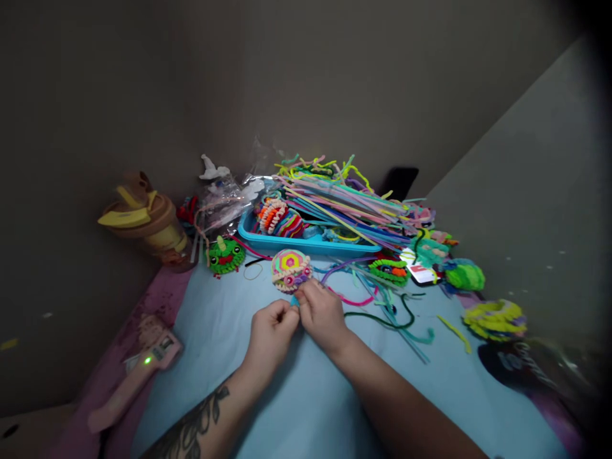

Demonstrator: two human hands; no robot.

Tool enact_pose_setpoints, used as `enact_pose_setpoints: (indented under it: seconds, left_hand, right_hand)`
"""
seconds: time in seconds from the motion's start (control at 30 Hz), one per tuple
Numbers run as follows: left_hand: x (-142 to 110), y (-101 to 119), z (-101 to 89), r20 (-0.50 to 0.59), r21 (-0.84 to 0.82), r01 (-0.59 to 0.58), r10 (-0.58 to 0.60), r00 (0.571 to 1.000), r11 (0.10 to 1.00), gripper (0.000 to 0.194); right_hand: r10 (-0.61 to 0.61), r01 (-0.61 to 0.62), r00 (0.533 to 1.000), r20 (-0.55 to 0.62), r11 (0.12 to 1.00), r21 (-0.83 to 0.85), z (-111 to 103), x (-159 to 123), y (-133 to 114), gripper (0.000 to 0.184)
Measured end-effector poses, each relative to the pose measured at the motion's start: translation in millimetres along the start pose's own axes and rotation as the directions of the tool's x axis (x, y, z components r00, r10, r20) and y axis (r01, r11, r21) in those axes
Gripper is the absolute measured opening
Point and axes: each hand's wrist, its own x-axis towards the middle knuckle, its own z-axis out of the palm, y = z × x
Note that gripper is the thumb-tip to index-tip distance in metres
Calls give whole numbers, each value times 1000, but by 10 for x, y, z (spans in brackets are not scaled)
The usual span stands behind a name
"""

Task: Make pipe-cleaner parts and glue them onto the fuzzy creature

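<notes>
My left hand (271, 331) and my right hand (324, 317) meet over the cloth, fingertips pinched together. Between them shows a small bright-blue piece (294, 301), seemingly a bit of pipe cleaner; the fingers cover most of it. Just beyond lies a round pipe-cleaner figure (290, 262) with a yellow and pink flower pattern and pink eyes. My right fingertips overlap its lower edge, and I cannot tell whether they touch it. A purple pipe cleaner (329, 271) and a dark green one (382, 320) curve away to the right.
A blue tray (310, 245) holds coiled pieces, with many loose pipe cleaners (335, 191) heaped behind. On the left are a green figure (225, 257), a brown cup (160, 233) and a pink glue gun (138, 379). A lit phone (423, 273) and a yellow coil (496, 320) lie right.
</notes>
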Motion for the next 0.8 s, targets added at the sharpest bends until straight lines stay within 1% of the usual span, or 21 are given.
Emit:
enact_pose_setpoints:
  seconds: [0.03, 0.1, 0.17, 0.23, 0.27, 0.3, 0.43, 0.5, 0.63, 0.8]
  left_hand:
    - [1, 10, -6, 9, -3, -2, 2, 1000, 1000, 24]
    - [9, 26, -21, 33, -13, -1, 1, 999, 1000, 27]
    - [24, 31, -36, 46, -30, 12, -11, 999, 999, 30]
    - [45, 21, -49, 46, -54, 32, -30, 999, 998, 32]
    - [54, 12, -54, 45, -65, 42, -39, 998, 997, 33]
    - [62, 2, -57, 47, -74, 51, -48, 998, 996, 33]
    - [76, -26, -57, 70, -94, 72, -65, 995, 993, 34]
    - [77, -34, -52, 79, -104, 80, -72, 994, 991, 35]
    - [81, -47, -50, 90, -177, 133, -119, 989, 975, 36]
    - [89, -50, -54, 132, -286, 177, -144, 981, 942, 38]
  right_hand:
    - [7, -8, 1000, 19, 998, 62, -17, 15, 17, 26]
    - [45, -62, 996, 72, 965, 257, -56, 37, 65, 27]
    - [120, -168, 984, 130, 866, 471, -86, 43, 119, 26]
    - [207, -273, 962, 178, 742, 612, -96, 35, 156, 30]
    - [240, -308, 951, 194, 702, 642, -93, 29, 162, 30]
    - [263, -328, 944, 199, 685, 650, -87, 22, 160, 28]
    - [308, -361, 931, 195, 712, 602, -56, 12, 102, 14]
    - [336, -394, 917, 214, 688, 609, -52, 16, 79, 13]
    - [361, -453, 888, 284, 589, 669, -62, 30, 74, 13]
    - [353, -527, 845, 400, 435, 730, -56, 28, 49, 17]
